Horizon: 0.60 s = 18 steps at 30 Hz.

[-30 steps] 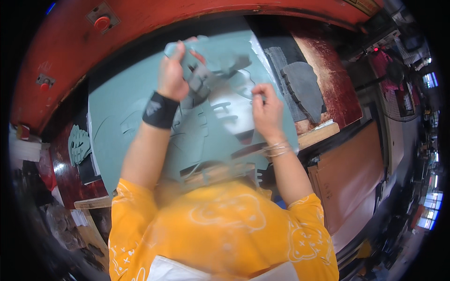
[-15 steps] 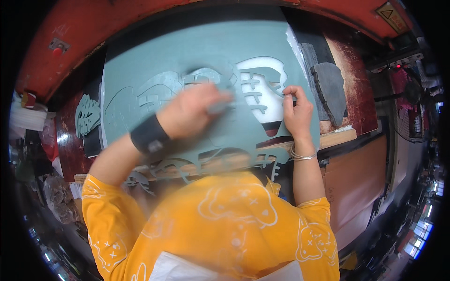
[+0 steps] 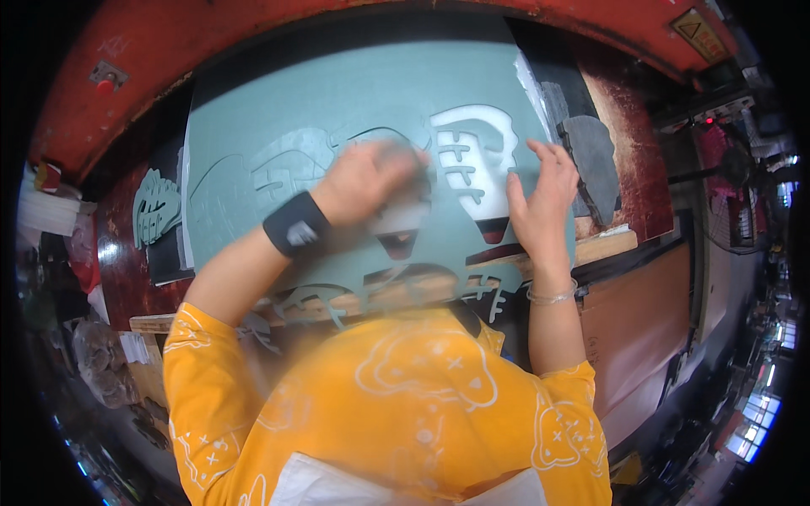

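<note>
A grey-green sheet (image 3: 253, 93) lies on the work surface, with shoe-upper-like outlines cut into it. Right of its middle is a cut-out opening (image 3: 485, 160) showing white, dark red at its lower tip. My right hand (image 3: 547, 202) hovers at that opening's right edge, fingers apart, nothing in them. A second opening (image 3: 403, 221) lies to its left, partly covered by my left hand (image 3: 367, 181). Motion smears the left fingers; whether they hold a cut piece cannot be made out. Further left, cut outlines (image 3: 283, 173) still have their pieces lying in the sheet.
Stacked green cut pieces (image 3: 157, 208) lie at the left, a dark grey stack (image 3: 592, 160) at the right. Sheet offcuts (image 3: 405, 287) hang over the wooden front edge (image 3: 603, 247). A red machine beam (image 3: 253, 34) spans the back; a fan (image 3: 738, 211) stands far right.
My right hand has opened and shifted slightly right, away from the opening's edge. My left hand stays over the sheet's middle, and a second white opening now shows below it.
</note>
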Each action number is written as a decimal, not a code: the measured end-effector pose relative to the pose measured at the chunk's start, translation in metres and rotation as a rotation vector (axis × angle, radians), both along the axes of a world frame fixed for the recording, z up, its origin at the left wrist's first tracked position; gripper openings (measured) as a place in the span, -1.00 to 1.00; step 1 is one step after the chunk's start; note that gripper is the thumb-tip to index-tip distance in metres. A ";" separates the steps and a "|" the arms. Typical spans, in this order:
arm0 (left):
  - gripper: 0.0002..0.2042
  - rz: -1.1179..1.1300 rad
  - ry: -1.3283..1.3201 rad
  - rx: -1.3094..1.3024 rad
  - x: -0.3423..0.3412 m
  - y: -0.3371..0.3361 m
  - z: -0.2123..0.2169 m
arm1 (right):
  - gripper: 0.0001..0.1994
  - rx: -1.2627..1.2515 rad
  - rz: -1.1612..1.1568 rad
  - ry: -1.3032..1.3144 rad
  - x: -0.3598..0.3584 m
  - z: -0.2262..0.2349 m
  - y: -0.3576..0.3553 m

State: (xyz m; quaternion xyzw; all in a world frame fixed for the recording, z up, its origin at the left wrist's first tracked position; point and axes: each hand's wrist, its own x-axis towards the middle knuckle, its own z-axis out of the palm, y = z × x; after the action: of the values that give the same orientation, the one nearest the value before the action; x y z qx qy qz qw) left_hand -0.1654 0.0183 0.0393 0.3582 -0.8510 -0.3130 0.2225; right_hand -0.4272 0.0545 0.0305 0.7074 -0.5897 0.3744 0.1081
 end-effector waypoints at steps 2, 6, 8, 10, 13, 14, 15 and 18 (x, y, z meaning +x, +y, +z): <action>-0.64 0.355 0.898 0.741 0.006 -0.016 0.006 | -0.72 -0.053 0.095 0.038 0.020 0.015 0.002; -0.57 0.381 1.024 0.957 0.011 -0.018 0.003 | -0.63 0.278 0.529 -0.307 0.080 0.027 -0.003; -0.59 0.373 0.945 0.812 0.010 -0.013 -0.004 | -0.66 0.304 0.428 -0.290 0.108 0.024 -0.016; -0.60 0.386 0.832 0.696 0.008 -0.009 -0.009 | -0.69 0.343 0.386 -0.300 0.116 0.019 -0.023; -0.60 0.349 0.726 0.500 0.008 -0.017 -0.011 | -0.78 0.364 0.500 -0.455 0.111 0.006 -0.026; -0.60 0.253 0.704 0.417 0.009 -0.023 -0.009 | -0.81 0.362 0.517 -0.447 0.106 0.002 -0.023; -0.59 0.340 0.652 0.446 0.016 -0.034 -0.003 | -0.84 0.358 0.533 -0.439 0.099 -0.003 -0.018; -0.58 0.465 1.011 0.572 0.041 -0.078 0.025 | -0.89 0.303 0.606 -0.264 0.080 -0.018 -0.004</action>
State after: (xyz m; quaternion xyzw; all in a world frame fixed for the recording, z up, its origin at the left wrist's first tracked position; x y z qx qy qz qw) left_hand -0.1245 -0.0593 0.0642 0.3873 -0.4225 -0.6027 0.5552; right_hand -0.3471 0.0504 0.0122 0.8036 -0.4108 0.3862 -0.1908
